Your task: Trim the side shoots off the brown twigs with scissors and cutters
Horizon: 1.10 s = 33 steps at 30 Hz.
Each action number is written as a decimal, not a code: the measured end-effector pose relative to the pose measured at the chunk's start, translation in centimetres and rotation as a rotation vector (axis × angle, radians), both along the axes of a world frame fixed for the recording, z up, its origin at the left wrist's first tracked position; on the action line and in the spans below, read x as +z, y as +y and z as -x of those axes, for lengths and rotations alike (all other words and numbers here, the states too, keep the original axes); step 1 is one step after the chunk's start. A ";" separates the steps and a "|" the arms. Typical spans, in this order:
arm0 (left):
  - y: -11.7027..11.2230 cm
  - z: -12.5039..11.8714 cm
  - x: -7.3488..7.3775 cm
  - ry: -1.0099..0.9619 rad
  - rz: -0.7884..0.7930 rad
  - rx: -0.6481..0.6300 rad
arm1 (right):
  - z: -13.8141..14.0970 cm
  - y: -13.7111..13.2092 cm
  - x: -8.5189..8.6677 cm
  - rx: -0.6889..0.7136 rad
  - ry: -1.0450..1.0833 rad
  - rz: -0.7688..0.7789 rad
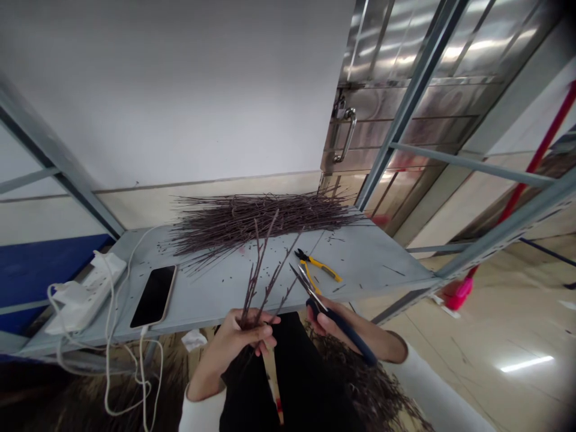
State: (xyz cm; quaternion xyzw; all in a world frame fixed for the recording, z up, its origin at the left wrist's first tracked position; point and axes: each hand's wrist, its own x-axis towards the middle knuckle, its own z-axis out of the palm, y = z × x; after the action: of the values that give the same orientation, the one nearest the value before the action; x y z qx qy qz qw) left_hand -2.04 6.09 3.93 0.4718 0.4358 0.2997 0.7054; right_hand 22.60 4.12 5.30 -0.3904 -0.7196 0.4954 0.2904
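Observation:
My left hand is closed round the lower ends of a few thin dark twigs that stand up and fan out above the fist. My right hand grips blue-handled scissors, their blades slightly apart and pointing up-left beside the twigs. Both hands hover in front of the near edge of a grey metal shelf, above my dark-clothed lap.
A large pile of twigs lies at the back of the shelf. Yellow-handled cutters lie near its middle, a phone with a white cable at the left, a white power strip further left. Cut twigs litter the floor.

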 end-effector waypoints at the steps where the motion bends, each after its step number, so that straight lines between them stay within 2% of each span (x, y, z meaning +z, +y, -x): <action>1: 0.0 -0.1 -0.1 -0.016 0.004 0.006 | -0.2 0.1 0.2 0.026 0.009 0.023; 6: -0.3 -0.2 -0.2 -0.070 0.017 -0.004 | -1.0 0.5 0.5 0.086 -0.015 0.076; 12: -0.7 -0.4 0.5 -0.065 0.024 0.016 | -1.0 0.4 0.6 0.115 0.037 0.055; 18: -1.0 -0.4 1.2 -0.038 0.031 0.032 | -0.6 0.4 1.4 0.165 0.092 0.120; 27: -1.2 0.0 1.3 0.004 0.001 0.004 | -0.7 0.8 0.2 0.116 0.022 0.064; 33: -1.6 0.7 1.2 -0.069 0.011 -0.009 | -0.7 0.4 0.9 0.139 0.068 0.126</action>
State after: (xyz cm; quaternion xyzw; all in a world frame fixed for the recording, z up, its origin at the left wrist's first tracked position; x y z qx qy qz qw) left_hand -2.75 4.48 5.15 0.4594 0.4109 0.3101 0.7238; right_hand 23.34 4.55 6.15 -0.3402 -0.7019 0.5717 0.2544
